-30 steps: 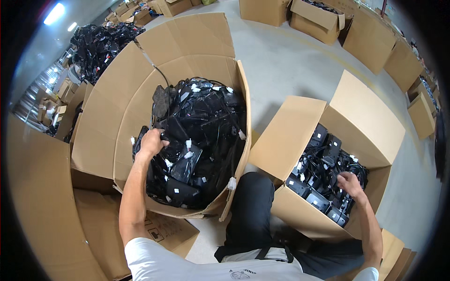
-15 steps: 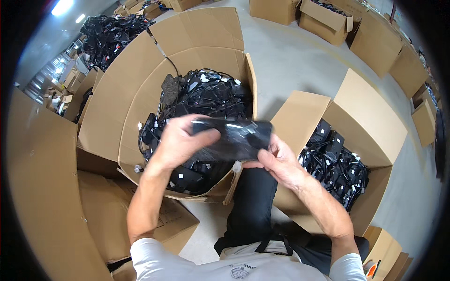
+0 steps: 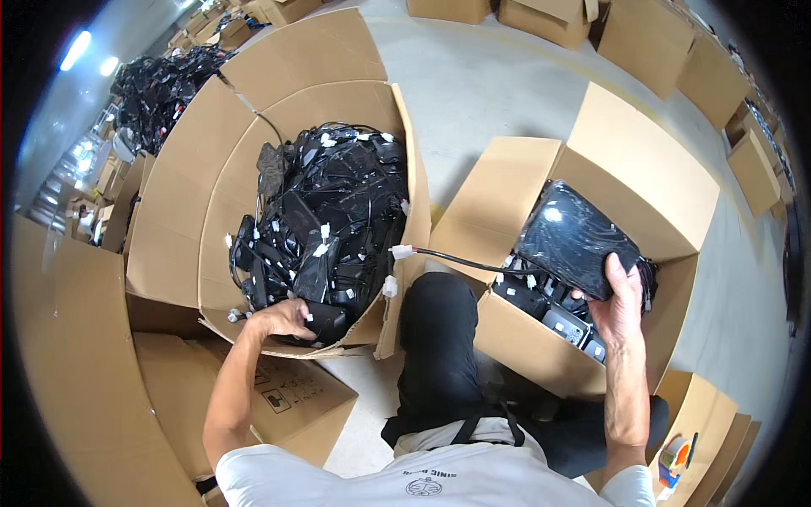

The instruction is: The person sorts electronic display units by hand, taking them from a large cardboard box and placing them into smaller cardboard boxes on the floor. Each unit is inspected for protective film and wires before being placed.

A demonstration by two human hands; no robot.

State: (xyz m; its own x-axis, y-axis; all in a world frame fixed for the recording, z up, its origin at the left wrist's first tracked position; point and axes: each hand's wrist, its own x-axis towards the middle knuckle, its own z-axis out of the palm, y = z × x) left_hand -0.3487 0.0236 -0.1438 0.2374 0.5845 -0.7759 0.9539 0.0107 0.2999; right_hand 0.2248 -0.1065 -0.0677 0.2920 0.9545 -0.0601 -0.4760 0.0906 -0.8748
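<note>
A flat black device wrapped in shiny clear film [image 3: 574,237] is gripped at its near right corner by my right hand [image 3: 621,300], thumb on top. It hangs over the smaller open carton [image 3: 541,351] on the right. From it, or from just beneath it, a black cable with a white connector [image 3: 403,252] stretches left past the carton's edge. My left hand [image 3: 283,319] reaches into the near side of the big carton [image 3: 312,93], its fingers closed on the end of a black box-shaped device [image 3: 326,321]. Around it lie black devices and cables with white plugs [image 3: 338,194].
A flattened carton [image 3: 287,393] lies at the lower left beside a tall cardboard wall [image 3: 76,338]. A dark heap of wrapped items [image 3: 160,93] rises far left. More cartons [image 3: 650,42] line the far right. A tape roll [image 3: 676,456] sits at the lower right.
The film-wrapped device has gone from between both hands over the big carton to the right carton, in my right hand alone. My left hand has dropped into the big carton. The view has shifted.
</note>
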